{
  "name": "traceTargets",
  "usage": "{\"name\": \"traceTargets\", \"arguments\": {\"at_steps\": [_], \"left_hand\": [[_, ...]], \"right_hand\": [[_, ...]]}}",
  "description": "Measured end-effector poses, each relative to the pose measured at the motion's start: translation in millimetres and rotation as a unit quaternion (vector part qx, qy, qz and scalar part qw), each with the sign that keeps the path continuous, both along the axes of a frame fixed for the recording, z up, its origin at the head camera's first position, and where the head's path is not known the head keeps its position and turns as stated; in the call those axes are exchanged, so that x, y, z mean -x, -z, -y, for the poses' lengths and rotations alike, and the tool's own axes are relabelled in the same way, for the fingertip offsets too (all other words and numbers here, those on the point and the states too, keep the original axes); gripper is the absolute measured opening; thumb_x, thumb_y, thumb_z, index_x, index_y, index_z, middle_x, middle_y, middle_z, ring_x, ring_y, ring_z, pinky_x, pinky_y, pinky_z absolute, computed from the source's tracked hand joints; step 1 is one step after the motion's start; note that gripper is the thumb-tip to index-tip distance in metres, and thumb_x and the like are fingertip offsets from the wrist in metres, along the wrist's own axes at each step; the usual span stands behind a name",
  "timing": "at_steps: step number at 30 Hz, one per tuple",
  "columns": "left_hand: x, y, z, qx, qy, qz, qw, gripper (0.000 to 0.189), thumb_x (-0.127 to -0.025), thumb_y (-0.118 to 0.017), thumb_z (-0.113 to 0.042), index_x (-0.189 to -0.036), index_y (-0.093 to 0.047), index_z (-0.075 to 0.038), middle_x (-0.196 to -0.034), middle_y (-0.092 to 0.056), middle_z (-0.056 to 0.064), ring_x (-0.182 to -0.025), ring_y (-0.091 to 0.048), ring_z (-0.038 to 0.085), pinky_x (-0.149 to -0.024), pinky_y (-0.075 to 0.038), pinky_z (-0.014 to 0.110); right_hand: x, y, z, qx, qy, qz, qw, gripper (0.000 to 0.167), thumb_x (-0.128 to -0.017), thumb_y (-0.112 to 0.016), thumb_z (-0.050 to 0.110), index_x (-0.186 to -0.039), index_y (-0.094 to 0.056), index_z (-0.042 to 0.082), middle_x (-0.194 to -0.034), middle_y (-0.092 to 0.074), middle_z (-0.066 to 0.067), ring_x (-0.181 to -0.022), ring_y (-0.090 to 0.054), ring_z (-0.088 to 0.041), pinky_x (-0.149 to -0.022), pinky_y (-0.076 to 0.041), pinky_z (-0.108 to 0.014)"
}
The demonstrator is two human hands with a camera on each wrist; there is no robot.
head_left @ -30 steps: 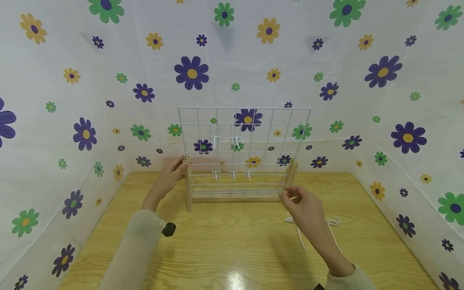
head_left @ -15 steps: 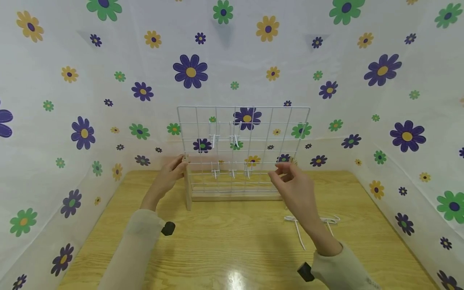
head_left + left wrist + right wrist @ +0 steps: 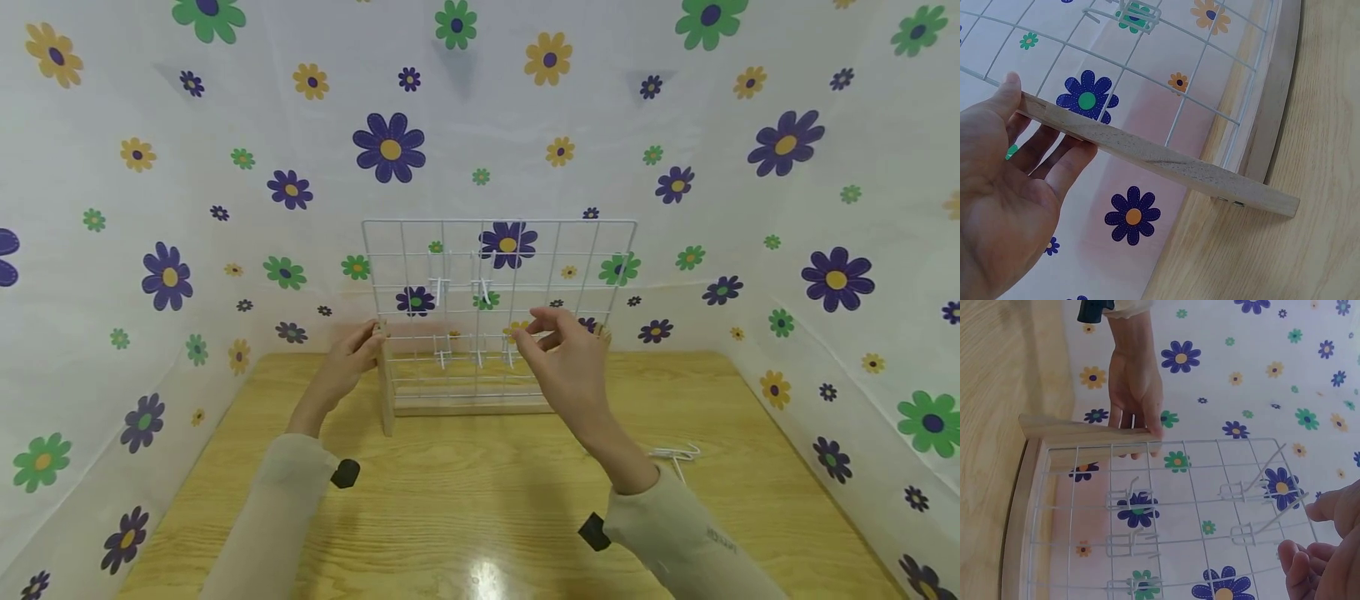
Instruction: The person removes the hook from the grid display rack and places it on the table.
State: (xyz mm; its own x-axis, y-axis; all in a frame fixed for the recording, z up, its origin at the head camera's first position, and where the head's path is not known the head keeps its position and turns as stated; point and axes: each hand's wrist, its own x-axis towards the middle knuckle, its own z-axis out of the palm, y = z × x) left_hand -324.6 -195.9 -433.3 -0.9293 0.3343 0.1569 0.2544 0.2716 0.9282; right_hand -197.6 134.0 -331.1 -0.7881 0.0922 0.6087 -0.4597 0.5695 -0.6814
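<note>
A white wire grid rack [image 3: 498, 221] stands upright in a wooden frame. My left hand [image 3: 341, 367] grips the frame's left wooden post [image 3: 1147, 156], thumb on one side and fingers on the other. My right hand [image 3: 566, 358] is raised in front of the grid's right half, fingers bent and thumb apart, with nothing visible between them. Two longer white hooks hang in the upper row; one long hook [image 3: 1272, 520] has its prong tip near my right thumb in the right wrist view. Three short hooks, including a middle one [image 3: 478, 354], hang in the lower row.
A loose white hook [image 3: 675, 454] lies on the wooden table [image 3: 450, 500] at the right, partly behind my right forearm. A flower-printed white cloth [image 3: 480, 108] encloses the back and both sides.
My right hand has risen from the rack's lower right corner and moved left across the grid. Its forearm now covers part of the loose hooks. My left hand has kept its grip.
</note>
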Motion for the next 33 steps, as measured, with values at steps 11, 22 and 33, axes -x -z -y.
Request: {"name": "traceTargets", "arguments": {"at_steps": [11,22,33], "left_hand": [[-2.6,-3.1,1.4,0.007,-0.002,0.002,1.0,0.067,-0.112,-0.044,-0.04,-0.165,-0.02,-0.006,-0.168,-0.025,0.018,-0.149,-0.033,0.044,-0.117,-0.038,0.054],[-13.4,-16.8,-4.2,0.007,-0.002,0.014,0.9999,0.061,-0.114,-0.041,-0.03,-0.164,-0.019,-0.003,-0.167,-0.024,0.022,-0.149,-0.031,0.046,-0.117,-0.037,0.056],[-7.5,-8.1,-3.0,0.001,-0.002,0.011,0.9999,0.065,-0.113,-0.042,-0.037,-0.165,-0.019,-0.007,-0.168,-0.025,0.019,-0.149,-0.033,0.043,-0.117,-0.039,0.054]], "right_hand": [[16.6,-1.9,25,-0.023,-0.009,-0.007,0.9997,0.035,-0.097,-0.076,0.021,-0.124,-0.067,0.0,-0.102,-0.073,-0.009,-0.076,-0.066,-0.018,-0.062,-0.058,-0.03],[33.8,-2.4,39,-0.044,0.014,-0.054,0.9974,0.036,-0.095,-0.078,0.02,-0.121,-0.068,-0.003,-0.1,-0.075,-0.012,-0.071,-0.067,-0.021,-0.052,-0.051,-0.03],[44.4,-4.3,45,-0.038,0.017,-0.067,0.9969,0.02,-0.098,-0.073,0.014,-0.11,-0.072,-0.002,-0.096,-0.077,-0.012,-0.067,-0.068,-0.019,-0.051,-0.048,-0.027]]}}
